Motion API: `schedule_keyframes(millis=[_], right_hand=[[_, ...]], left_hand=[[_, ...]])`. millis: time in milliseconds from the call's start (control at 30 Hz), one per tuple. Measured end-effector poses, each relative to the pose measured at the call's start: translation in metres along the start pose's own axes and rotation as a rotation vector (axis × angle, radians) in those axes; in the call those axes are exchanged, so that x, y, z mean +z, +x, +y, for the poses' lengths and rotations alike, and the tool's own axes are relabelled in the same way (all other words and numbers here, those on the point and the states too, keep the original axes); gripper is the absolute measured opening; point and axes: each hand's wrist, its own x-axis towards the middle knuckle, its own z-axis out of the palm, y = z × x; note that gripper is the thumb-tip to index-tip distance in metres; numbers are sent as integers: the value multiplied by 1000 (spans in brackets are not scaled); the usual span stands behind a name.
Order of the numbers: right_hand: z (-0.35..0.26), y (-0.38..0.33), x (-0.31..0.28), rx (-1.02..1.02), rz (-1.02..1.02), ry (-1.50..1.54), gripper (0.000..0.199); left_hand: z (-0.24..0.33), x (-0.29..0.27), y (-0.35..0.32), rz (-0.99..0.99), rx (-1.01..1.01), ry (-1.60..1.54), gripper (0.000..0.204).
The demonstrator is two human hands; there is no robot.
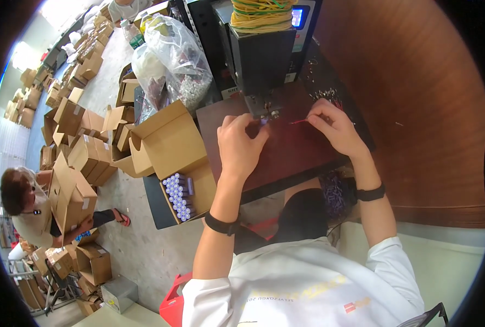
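Jutting left from the right hand (334, 125) is red wire (299, 121).

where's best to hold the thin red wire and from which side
Probably near the right end of its visible length, pinched from the right, as the right hand does. The red wire is too thin for a full grasp, and this leaves its other end free, pointing left toward the left hand.
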Motion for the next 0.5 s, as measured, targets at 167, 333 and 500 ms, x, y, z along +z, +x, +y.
schedule_keyframes(millis=[167, 333, 500], right_hand=[[6, -1, 12, -127, 146, -42, 7], [12, 1, 15, -183, 205, -124, 7], [13, 2, 16, -207, 205, -153, 7]], left_hand=[[1, 0, 0, -20, -22, -22, 28], [0, 2, 0, -1, -4, -7, 29], [1, 0, 0, -1, 1, -13, 29]])
